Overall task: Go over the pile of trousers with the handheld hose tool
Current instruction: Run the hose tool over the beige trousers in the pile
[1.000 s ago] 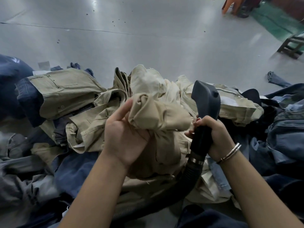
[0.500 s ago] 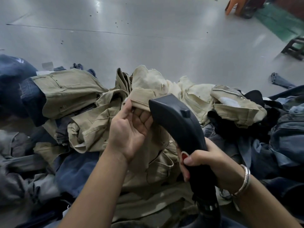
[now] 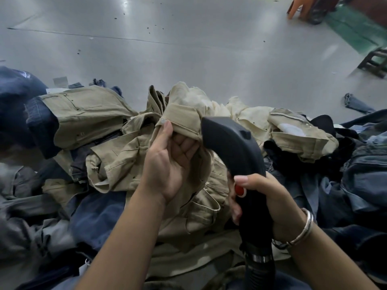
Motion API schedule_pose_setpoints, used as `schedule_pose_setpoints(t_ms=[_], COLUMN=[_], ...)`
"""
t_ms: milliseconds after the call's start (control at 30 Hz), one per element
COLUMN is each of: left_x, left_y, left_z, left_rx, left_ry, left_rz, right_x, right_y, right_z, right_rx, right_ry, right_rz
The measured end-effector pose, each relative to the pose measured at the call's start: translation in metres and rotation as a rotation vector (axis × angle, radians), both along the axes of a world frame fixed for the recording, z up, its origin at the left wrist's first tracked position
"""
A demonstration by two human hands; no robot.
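A pile of trousers (image 3: pixel 109 155), khaki in the middle and blue denim around, covers the floor in front of me. My left hand (image 3: pixel 167 164) pinches a khaki trouser waistband (image 3: pixel 182 116), thumb on top and fingers underneath, lifting it off the pile. My right hand (image 3: pixel 266 201) grips the black handheld hose tool (image 3: pixel 232 147) by its handle, thumb beside a red button. The tool's curved head points up and left, its tip touching the held khaki cloth. A ribbed black hose (image 3: pixel 261 271) runs from the handle toward the bottom edge.
Grey polished floor (image 3: pixel 188 49) stretches beyond the pile. An orange stool (image 3: pixel 297 7) and a dark wooden stool (image 3: pixel 374 63) stand at the far right by a green floor strip. A loose denim piece (image 3: pixel 356 104) lies on the floor at right.
My right hand swung the hose tool from upright at the right over to the left, onto the khaki cloth. My left hand let go of the bunched cloth and took the waistband edge.
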State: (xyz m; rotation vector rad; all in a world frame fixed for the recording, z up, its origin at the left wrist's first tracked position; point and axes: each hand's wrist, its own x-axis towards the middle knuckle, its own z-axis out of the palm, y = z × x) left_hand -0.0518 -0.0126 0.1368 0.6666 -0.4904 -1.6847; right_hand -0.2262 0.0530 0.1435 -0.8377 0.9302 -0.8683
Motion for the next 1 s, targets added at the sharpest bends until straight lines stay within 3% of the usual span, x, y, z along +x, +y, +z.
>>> schedule_pose_setpoints(t_ms=[133,300,567,767,867,1000], left_x=[0.004,-0.002,-0.012,-0.012,-0.010,-0.013], left_y=[-0.002,0.002,0.002,0.008,0.004,0.003], left_z=[0.000,-0.003,-0.004,-0.005,-0.006,-0.008], left_rx=[0.006,-0.033,-0.004,0.009,0.008,0.024], left_ry=[0.013,-0.049,-0.041,0.026,0.030,0.019], left_rz=[0.033,-0.004,-0.002,-0.069,-0.054,-0.044], right_x=[-0.009,-0.001,0.001,-0.023,-0.030,-0.010], right_y=[-0.003,0.004,0.002,-0.018,-0.010,0.003], right_z=[0.004,0.002,0.003,0.015,0.017,0.012], right_rx=[0.064,0.076,0.142,0.144,0.165,0.214], right_ry=[-0.096,0.005,-0.024,-0.179,-0.219,-0.068], right_rz=[-0.057,0.074,-0.009,-0.295,-0.161,0.008])
